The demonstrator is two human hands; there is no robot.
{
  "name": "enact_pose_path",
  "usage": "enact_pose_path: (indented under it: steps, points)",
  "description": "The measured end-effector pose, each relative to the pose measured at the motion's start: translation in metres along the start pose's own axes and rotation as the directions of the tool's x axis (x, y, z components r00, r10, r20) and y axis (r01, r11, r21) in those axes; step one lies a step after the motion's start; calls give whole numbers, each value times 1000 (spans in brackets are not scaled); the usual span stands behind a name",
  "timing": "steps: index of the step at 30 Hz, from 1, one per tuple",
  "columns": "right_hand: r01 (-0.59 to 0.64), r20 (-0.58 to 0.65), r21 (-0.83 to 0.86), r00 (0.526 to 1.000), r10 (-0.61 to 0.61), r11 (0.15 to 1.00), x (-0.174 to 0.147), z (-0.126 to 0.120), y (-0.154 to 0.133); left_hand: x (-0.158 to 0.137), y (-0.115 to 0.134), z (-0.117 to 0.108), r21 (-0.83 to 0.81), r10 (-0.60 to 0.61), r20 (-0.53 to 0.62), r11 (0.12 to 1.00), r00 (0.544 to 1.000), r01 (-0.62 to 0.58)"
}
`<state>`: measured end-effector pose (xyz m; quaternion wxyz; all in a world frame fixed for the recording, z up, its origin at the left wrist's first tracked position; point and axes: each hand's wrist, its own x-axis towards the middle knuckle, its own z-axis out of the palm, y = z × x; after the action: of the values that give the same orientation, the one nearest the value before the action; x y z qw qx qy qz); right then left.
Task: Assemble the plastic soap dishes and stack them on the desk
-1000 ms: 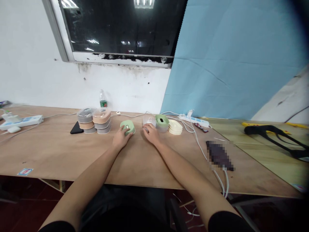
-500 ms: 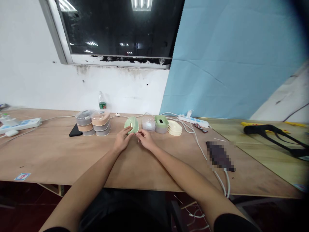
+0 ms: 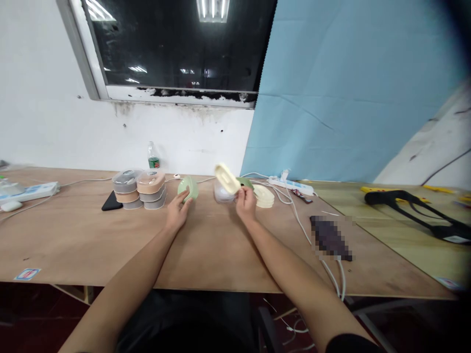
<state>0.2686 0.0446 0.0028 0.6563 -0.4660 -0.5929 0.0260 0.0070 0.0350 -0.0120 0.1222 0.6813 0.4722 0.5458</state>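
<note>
My left hand (image 3: pixel 176 210) grips a light green plastic lid (image 3: pixel 191 186), tilted on edge over the table. In my right hand (image 3: pixel 246 203) is a cream plastic insert (image 3: pixel 227 179), shallow and oval, pinched at its lower right end and raised above the containers. Behind it stands a clear container (image 3: pixel 222 194), partly covered. Beside that, a green-topped container (image 3: pixel 246 183) is mostly hidden by the right hand and the insert. A stack of similar cream pieces (image 3: pixel 264 197) lies just right of my right hand.
Two stacks of grey and peach containers (image 3: pixel 151 191) stand left, by a black phone (image 3: pixel 111 201). A bottle (image 3: pixel 153 156) is against the wall. White cables and a power strip (image 3: pixel 291 185) lie at right, near a blurred dark item (image 3: pixel 330 238) and black straps (image 3: pixel 415 215).
My right hand has left the green lid and moved right, now holding a cream insert in the air. My left hand has shifted slightly left with the green lid.
</note>
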Motion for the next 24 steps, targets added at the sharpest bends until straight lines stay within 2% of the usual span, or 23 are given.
enact_pose_path:
  steps: [2, 3, 4, 7, 9, 13, 15, 17, 24]
  points:
    - [-108, -155, 77, 981, 118, 991, 17, -14, 19, -1, 0, 1, 5, 22, 17, 1000, 1000, -22]
    - [-172, -227, 151, 952, 204, 973, 26, -21, 28, -1, 1, 2, 8, 37, 28, 999, 999, -37]
    - [-247, -283, 244, 907, 312, 938, 34, -28, 38, -2, 1, 2, 10, 49, 37, 999, 998, -49]
    - [-444, -336, 491, 697, 634, 749, 52, -47, 63, -2, 4, 0, 21, 48, 41, 999, 998, -49]
    - [-496, -340, 542, 609, 717, 678, 58, -56, 77, -2, 5, -1, 25, 23, 38, 999, 999, -24]
    - [-564, -359, 537, 521, 774, 628, 57, -61, 96, -2, 6, -1, 20, 3, 47, 1000, 999, -4]
    - [-595, -360, 525, 492, 792, 609, 55, -61, 103, -2, 5, 0, 20, 7, 50, 1000, 999, -8]
    - [-614, -363, 503, 489, 794, 608, 52, -61, 109, -2, 4, 0, 23, 13, 56, 1000, 998, -14]
    - [-609, -402, 369, 576, 712, 702, 46, -66, 121, -3, 4, -1, 23, 22, 74, 999, 997, -24]
